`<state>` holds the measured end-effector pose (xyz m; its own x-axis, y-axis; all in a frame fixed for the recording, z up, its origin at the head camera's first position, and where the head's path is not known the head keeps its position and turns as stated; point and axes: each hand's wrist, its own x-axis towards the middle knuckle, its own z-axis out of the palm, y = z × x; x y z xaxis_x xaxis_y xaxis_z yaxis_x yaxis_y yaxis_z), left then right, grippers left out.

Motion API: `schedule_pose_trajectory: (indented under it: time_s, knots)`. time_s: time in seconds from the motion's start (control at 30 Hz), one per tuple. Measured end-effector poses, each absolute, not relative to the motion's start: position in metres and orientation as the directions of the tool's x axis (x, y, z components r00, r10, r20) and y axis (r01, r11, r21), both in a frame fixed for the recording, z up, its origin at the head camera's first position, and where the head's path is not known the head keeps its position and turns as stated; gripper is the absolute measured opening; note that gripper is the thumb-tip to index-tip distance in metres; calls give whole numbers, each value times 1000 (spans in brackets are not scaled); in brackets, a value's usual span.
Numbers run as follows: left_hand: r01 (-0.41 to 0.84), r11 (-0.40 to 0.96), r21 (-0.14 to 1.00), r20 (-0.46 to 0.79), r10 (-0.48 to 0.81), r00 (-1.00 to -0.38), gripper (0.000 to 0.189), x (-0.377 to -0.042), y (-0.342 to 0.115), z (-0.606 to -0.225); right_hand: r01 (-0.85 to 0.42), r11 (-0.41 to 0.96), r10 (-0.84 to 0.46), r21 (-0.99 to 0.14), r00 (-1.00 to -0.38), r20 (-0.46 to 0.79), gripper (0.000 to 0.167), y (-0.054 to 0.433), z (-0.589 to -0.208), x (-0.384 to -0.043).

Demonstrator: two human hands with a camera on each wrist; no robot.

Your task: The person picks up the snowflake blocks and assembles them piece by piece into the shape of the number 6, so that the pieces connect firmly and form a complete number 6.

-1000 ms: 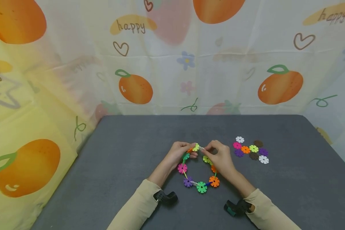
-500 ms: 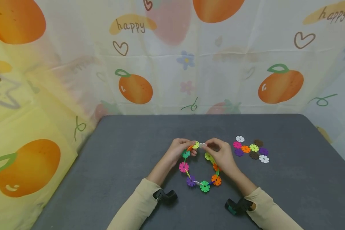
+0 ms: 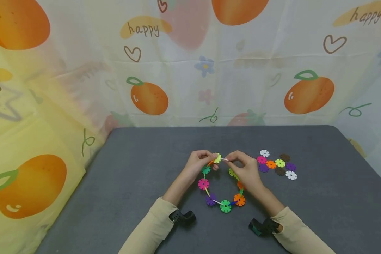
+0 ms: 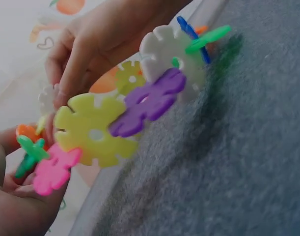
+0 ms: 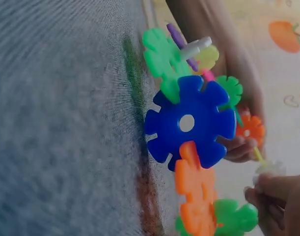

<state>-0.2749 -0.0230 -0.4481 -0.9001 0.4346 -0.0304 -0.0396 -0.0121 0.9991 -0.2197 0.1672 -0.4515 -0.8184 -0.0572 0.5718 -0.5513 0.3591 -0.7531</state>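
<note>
A loop of interlocking snowflake discs [image 3: 225, 206], slotted edge to edge in many colours, hangs between the two hands. My left hand [image 3: 195, 164] pinches one end of the loop at a yellow disc [image 3: 217, 157] and an orange disc [image 5: 251, 129]. Between the thumb and finger of my right hand [image 3: 245, 169] is a white disc [image 5: 273, 168], seen edge-on from the head and meeting the yellow one. A blue disc [image 5: 214, 115] and an orange one sit large in the right wrist view. Nearest the left wrist camera are a large yellow disc [image 4: 81, 115] and a purple disc [image 4: 157, 101].
Loose snowflake discs [image 3: 271, 164] in white, pink, orange, yellow, purple and brown lie flat to the right of the right hand. The dark grey table [image 3: 146, 148] ends at a fruit-patterned cloth [image 3: 177, 70] behind. Black wrist cameras [image 3: 186, 218] sit on both wrists.
Both hands have risen slightly away from me, and the loop has shifted a little right. The white disc in the right hand has turned from face-on to edge-on.
</note>
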Motion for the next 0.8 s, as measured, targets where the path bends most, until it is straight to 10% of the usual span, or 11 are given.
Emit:
schedule_pose_trajectory:
  time_s: [0.23, 0.47, 0.8]
  knots:
    - [-131, -37, 991, -99, 459, -883, 27, -279, -27, -456, -308, 510, -171, -803, -952, 255, 33, 182, -444, -225]
    - [-208, -18, 978, -177, 453, -874, 30, -283, -32, -462, -148, 655, -202, -741, -979, 18, 27, 202, -443, -229]
    - [-266, 91, 960, -276, 486, -830, 32, -287, -33, -462, 104, 391, -220, -915, -954, -202, 35, 204, -444, -231]
